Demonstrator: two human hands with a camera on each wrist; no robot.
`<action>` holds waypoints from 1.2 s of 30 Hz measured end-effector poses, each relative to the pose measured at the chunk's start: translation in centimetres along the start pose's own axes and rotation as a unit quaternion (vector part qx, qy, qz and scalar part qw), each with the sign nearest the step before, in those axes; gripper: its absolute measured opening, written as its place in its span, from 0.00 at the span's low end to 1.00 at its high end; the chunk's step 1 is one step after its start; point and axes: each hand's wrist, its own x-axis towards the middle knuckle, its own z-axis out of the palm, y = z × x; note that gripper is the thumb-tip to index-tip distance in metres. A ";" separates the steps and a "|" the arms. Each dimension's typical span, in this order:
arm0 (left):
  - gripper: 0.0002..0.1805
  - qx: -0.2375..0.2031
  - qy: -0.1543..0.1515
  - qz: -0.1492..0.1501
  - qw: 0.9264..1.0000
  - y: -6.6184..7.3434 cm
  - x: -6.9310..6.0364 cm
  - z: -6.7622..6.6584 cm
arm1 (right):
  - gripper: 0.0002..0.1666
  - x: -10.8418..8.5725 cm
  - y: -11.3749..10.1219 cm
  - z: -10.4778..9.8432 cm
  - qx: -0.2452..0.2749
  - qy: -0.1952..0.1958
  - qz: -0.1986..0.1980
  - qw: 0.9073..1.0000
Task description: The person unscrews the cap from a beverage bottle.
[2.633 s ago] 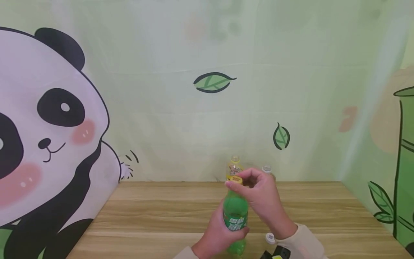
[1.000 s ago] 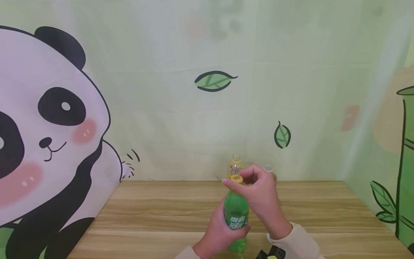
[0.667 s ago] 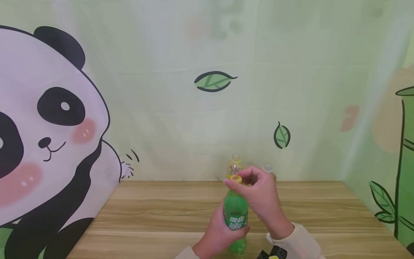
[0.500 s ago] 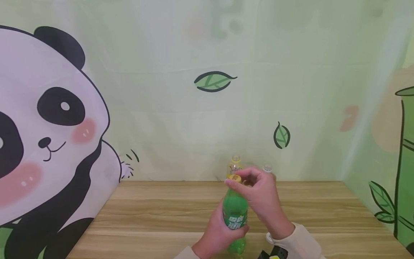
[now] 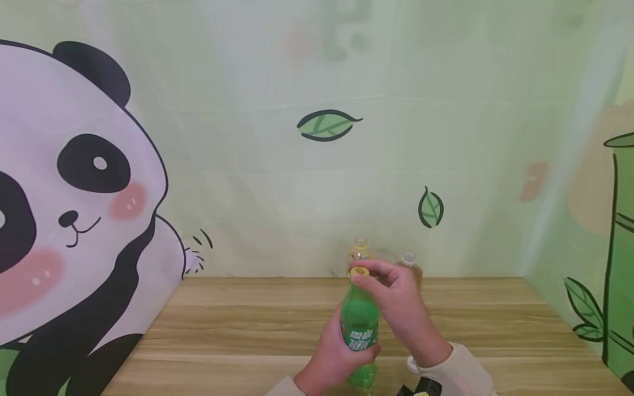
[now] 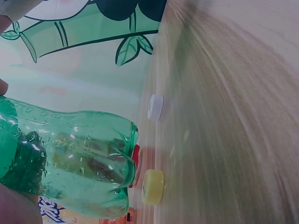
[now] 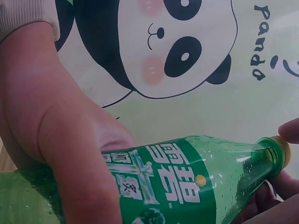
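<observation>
My left hand [image 5: 342,346] grips a green plastic soda bottle [image 5: 360,316] round its labelled middle. The bottle stands roughly upright; whether its base touches the table, I cannot tell. On its neck sits a yellow bottle cap [image 5: 359,271], pinched between the thumb and fingers of my right hand [image 5: 401,300]. The right wrist view shows that cap [image 7: 281,154] on the neck, with fingertips on either side. White Chinese lettering marks the green label [image 7: 163,182]. Part of the left hand [image 7: 79,126] covers the lower bottle there.
Behind the hands stand an uncapped yellow-labelled bottle [image 5: 360,248] and another clear bottle [image 5: 410,259], partly hidden. On the wooden table [image 5: 238,324] lie a white cap [image 6: 155,107] and a yellow cap [image 6: 153,187]. A black object [image 5: 430,386] shows by the right sleeve.
My right thumb has shifted from the cap's left side towards its front, and the fingers reach further over it. The left hand and bottle have barely moved.
</observation>
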 end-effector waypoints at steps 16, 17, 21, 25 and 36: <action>0.39 -0.005 -0.005 -0.003 1.000 -0.1 -0.3 -0.1 | 0.28 0.1 0.2 0.3 -0.042 0.056 0.008 0.998; 0.39 -0.006 -0.008 -0.001 1.000 -0.1 -0.3 -0.1 | 0.28 0.0 0.2 0.3 -0.047 0.063 0.005 0.997; 0.38 -0.006 -0.012 0.006 1.000 -0.1 -0.3 0.0 | 0.26 0.0 0.1 0.5 -0.062 0.084 -0.008 0.995; 0.38 -0.015 -0.019 0.003 1.000 -0.1 -0.3 0.0 | 0.24 0.0 0.1 0.5 -0.071 0.092 -0.014 0.993; 0.37 -0.009 -0.014 -0.012 1.000 0.2 -0.3 -0.1 | 0.19 0.1 0.1 0.1 -0.046 0.063 -0.026 0.997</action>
